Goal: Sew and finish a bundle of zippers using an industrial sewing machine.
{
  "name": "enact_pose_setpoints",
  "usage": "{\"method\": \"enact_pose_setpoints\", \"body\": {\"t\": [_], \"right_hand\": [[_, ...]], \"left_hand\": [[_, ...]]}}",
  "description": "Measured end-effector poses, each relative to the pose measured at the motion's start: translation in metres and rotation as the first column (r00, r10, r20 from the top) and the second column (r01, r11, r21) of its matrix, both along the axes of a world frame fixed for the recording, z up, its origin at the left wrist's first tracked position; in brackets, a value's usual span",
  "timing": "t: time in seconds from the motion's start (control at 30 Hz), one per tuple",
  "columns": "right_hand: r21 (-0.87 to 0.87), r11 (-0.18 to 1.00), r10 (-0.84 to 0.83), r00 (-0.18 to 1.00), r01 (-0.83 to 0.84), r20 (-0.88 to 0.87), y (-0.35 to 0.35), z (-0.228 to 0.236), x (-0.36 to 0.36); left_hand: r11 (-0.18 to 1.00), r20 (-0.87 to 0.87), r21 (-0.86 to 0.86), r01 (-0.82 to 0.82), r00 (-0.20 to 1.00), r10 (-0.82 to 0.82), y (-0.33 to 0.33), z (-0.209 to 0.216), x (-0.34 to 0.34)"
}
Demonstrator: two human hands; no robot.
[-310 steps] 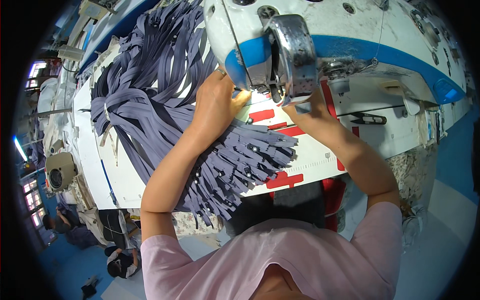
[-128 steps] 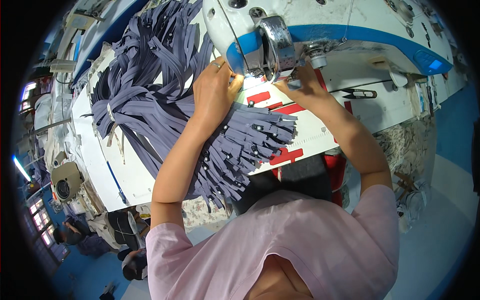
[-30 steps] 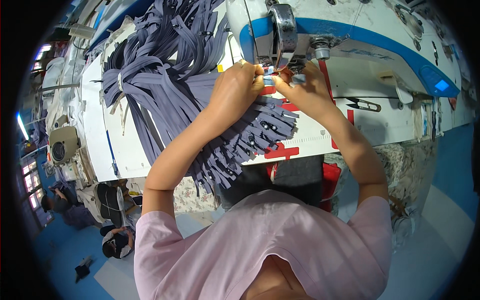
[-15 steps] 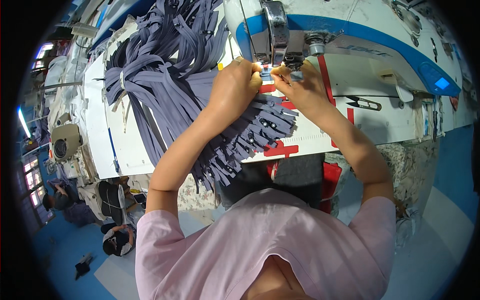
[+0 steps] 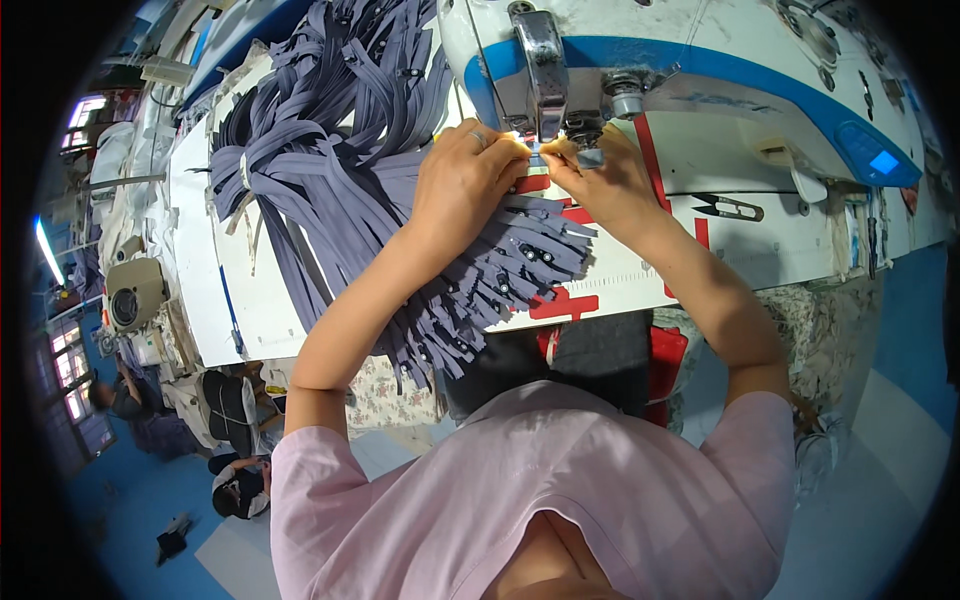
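Both of my hands meet under the needle area of a white and blue sewing machine (image 5: 655, 55). My left hand (image 5: 458, 190), with a ring on one finger, pinches the left side of a small grey-blue strip (image 5: 536, 152). From the other side my right hand (image 5: 608, 185) pinches the same strip, its fingertips partly behind the presser parts. The strip looks like a zipper end, though most of it is covered by fingers. Beside and beneath my left forearm spreads a large tied bundle of grey-blue zippers (image 5: 330, 185), its loose ends with dark sliders fanning toward the table's front edge.
Black-handled thread snips (image 5: 730, 207) lie right of my right hand. Red tape strips (image 5: 568, 305) and a ruler scale mark the white table (image 5: 200, 300). A lit control panel (image 5: 883, 162) sits at the machine's right end. Other people (image 5: 240, 488) are at the far left.
My left fingers have drawn closer together at the strip and the hand has turned slightly. The whole view has shifted a little. My right hand stays almost in place.
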State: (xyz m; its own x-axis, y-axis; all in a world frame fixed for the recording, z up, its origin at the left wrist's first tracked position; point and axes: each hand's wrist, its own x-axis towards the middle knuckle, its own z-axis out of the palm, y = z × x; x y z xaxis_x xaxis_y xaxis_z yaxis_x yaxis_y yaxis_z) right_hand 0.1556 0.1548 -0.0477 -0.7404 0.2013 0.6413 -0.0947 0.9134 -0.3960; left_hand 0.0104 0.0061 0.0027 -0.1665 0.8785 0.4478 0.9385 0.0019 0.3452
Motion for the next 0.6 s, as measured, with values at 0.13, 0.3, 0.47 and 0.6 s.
{"method": "enact_pose_setpoints", "body": {"t": [0.13, 0.3, 0.47, 0.6], "right_hand": [[-0.217, 0.976, 0.006, 0.998, 0.008, 0.062, -0.002, 0.002, 0.001], [-0.121, 0.992, -0.025, 0.995, 0.037, 0.095, -0.003, 0.009, 0.002], [-0.022, 0.995, -0.095, 0.995, 0.095, -0.006, 0.007, -0.002, -0.008], [-0.065, 0.997, -0.032, 0.99, 0.042, 0.135, 0.016, -0.037, -0.007]], "left_hand": [[0.999, 0.214, -0.044, -0.025, 0.976, 0.034, 0.002, -0.018, -0.014], [0.996, 0.199, -0.042, -0.078, 0.976, 0.085, 0.003, -0.021, -0.01], [0.997, 0.146, 0.036, -0.074, 0.987, 0.068, 0.005, -0.018, -0.016], [0.998, 0.195, 0.013, -0.065, 0.979, 0.061, 0.006, -0.025, -0.023]]}}
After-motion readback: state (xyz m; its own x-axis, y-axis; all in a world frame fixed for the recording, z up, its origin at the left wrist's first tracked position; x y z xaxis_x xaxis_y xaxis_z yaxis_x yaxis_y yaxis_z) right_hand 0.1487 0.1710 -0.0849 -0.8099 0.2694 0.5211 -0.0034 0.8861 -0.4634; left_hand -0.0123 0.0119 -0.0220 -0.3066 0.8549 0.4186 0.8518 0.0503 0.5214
